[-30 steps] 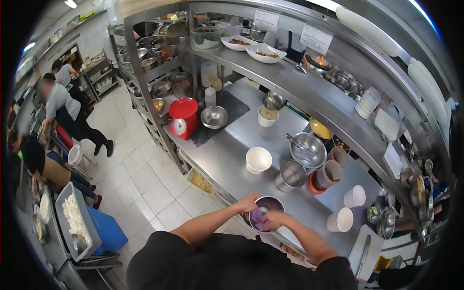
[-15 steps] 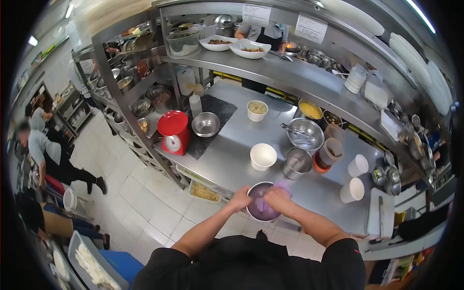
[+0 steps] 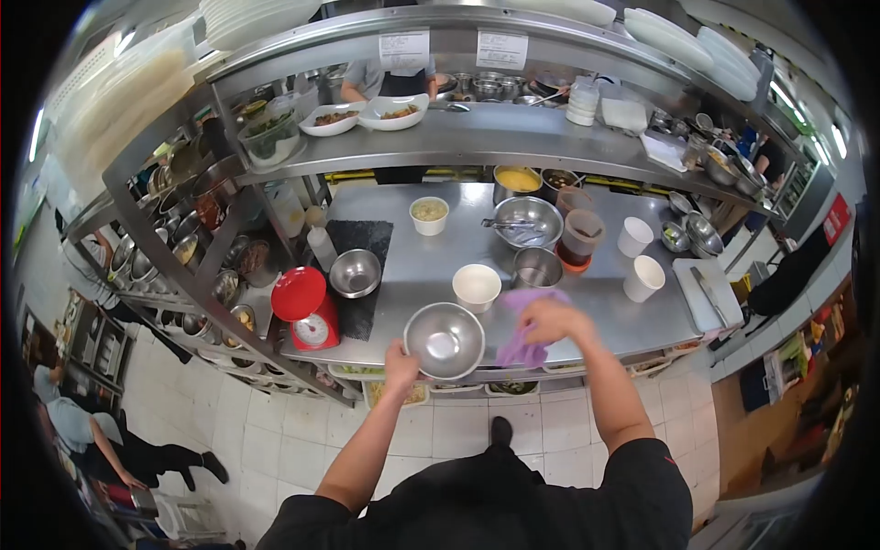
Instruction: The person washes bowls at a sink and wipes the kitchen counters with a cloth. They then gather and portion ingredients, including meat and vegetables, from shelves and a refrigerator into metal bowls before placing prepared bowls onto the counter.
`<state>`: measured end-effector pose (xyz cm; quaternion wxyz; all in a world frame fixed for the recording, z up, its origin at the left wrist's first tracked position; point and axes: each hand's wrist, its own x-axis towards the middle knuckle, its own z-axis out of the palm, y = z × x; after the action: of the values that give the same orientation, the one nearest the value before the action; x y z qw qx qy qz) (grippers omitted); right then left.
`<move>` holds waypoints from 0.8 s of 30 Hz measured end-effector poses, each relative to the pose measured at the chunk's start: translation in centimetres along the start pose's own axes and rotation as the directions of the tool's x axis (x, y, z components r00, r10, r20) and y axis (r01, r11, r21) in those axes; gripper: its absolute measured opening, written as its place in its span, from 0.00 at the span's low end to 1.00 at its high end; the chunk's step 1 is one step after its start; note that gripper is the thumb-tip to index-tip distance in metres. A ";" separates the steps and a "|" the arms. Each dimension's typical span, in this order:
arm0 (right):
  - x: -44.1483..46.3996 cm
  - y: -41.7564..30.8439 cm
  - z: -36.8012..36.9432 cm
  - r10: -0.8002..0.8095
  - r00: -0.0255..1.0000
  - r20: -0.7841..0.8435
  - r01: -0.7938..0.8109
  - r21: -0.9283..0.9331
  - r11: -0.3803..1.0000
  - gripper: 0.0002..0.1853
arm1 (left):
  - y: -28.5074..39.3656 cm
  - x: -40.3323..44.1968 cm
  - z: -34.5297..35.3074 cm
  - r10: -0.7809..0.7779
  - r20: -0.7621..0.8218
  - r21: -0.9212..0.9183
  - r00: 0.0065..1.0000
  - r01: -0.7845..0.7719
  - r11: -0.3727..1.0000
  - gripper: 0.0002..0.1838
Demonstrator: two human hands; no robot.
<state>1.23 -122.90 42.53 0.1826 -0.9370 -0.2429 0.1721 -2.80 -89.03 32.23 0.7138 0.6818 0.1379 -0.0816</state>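
Observation:
By its left rim, my left hand grips a metal mixing bowl, tilted so that its bare, shiny inside faces me at the counter's front edge. To the right of the bowl, my right hand is closed on a purple cloth, which hangs below the fingers over the counter edge. Just behind the bowl stands a white paper tub. A steel pot stands behind the cloth.
A red scale and small metal bowl stand left. Behind are a filled tub and a bowl with tongs. White cups and a knife on a cutting board lie right. A shelf overhangs the counter.
My right hand has moved the purple cloth out of the bowl to the right. My left hand has shifted the bowl left, and my view has turned right.

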 end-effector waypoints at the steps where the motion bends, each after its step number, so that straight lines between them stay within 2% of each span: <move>1: -1.6 1.3 -1.6 -0.004 0.993 -0.121 0.020 0.128 0.992 0.14 | -0.6 1.0 -0.9 -0.031 -0.057 -0.088 0.998 0.026 0.996 0.12; 3: -3.4 5.7 -1.4 0.124 0.962 -0.242 -0.032 0.354 0.935 0.14 | -3.8 3.1 -1.9 -0.092 -0.062 -0.129 0.994 0.083 0.988 0.15; 4: -3.8 7.9 -0.4 0.130 0.962 -0.240 -0.038 0.354 0.934 0.14 | -5.4 3.2 -2.4 -0.153 -0.074 -0.174 0.985 0.138 0.975 0.19; 6: -4.2 11.6 3.2 0.139 0.762 -0.633 -0.120 0.074 0.990 0.12 | -7.9 2.3 -3.1 -0.166 -0.018 -0.244 0.986 0.156 0.957 0.17; 7: -3.7 12.5 5.0 0.134 0.763 -0.633 -0.122 0.063 0.991 0.12 | -8.9 2.0 -3.2 -0.169 0.034 -0.312 0.985 0.171 0.935 0.15; 9: -2.1 13.7 9.3 0.402 0.506 -0.763 -0.089 0.417 0.905 0.10 | -9.3 -0.1 -3.7 -0.196 0.053 -0.370 0.979 0.201 0.907 0.13; 10: -0.6 15.0 12.5 0.605 0.627 -0.491 -0.065 0.741 0.669 0.10 | -10.8 -0.7 -4.5 -0.207 0.059 -0.364 0.977 0.214 0.907 0.13; 11: 0.1 12.6 13.7 0.542 0.812 -0.217 -0.059 0.893 0.446 0.12 | -12.2 -1.3 -5.6 -0.221 0.064 -0.356 0.973 0.229 0.906 0.12; 12: 1.2 9.8 15.6 0.366 0.930 0.022 -0.139 0.945 0.297 0.16 | -12.3 -2.6 -6.5 -0.233 0.075 -0.366 0.970 0.244 0.898 0.12; 13: 3.1 7.4 18.4 0.165 0.962 0.217 -0.254 0.935 0.247 0.25 | -11.7 -4.3 -7.4 -0.243 0.086 -0.374 0.966 0.257 0.891 0.12; 14: 4.2 3.1 20.0 -0.006 0.945 0.327 -0.323 0.936 0.142 0.38 | -12.2 -5.5 -8.4 -0.250 0.074 -0.392 0.965 0.259 0.883 0.11; 15: 5.3 -1.3 21.1 -0.115 0.880 0.461 -0.460 0.887 0.032 0.49 | -12.4 -6.4 -9.4 -0.259 0.063 -0.410 0.964 0.261 0.874 0.09; 16: 6.3 -5.1 21.4 -0.219 0.819 0.531 -0.555 0.829 -0.063 0.47 | -11.8 -7.2 -10.3 -0.262 0.062 -0.416 0.963 0.263 0.870 0.09; 18: 11.2 -7.2 27.8 -0.616 0.620 0.486 -0.719 0.666 -0.199 0.49 | -10.4 -9.4 -12.1 -0.197 0.031 -0.394 0.980 0.193 0.899 0.08; 20: 13.4 -12.1 27.2 -0.375 0.719 0.585 -0.692 0.653 -0.307 0.45 | -8.4 -10.5 -13.5 -0.170 -0.186 -0.456 0.968 0.068 0.887 0.14; 21: 14.8 -13.7 24.9 -0.422 0.707 0.568 -0.694 0.672 -0.258 0.42 | -6.8 -11.0 -14.2 -0.119 -0.280 -0.481 0.953 -0.032 0.876 0.18; 22: 16.4 -15.1 21.7 -0.470 0.691 0.549 -0.692 0.691 -0.210 0.39 | -5.9 -11.4 -15.6 -0.114 -0.348 -0.552 0.930 -0.105 0.827 0.18; 23: 16.8 -16.7 17.8 -0.480 0.687 0.546 -0.694 0.689 -0.211 0.39 | -4.9 -11.8 -16.8 -0.086 -0.398 -0.481 0.913 -0.128 0.867 0.17; 24: 16.6 -18.3 13.6 -0.245 0.897 0.368 -0.420 0.882 -0.212 0.33 | -4.2 -12.1 -17.9 -0.056 -0.443 -0.408 0.895 -0.145 0.901 0.16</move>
<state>2.08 -95.87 34.53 0.7689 -0.3923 0.0204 0.5044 -17.09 -72.36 31.37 0.7977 0.5105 0.2956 0.1255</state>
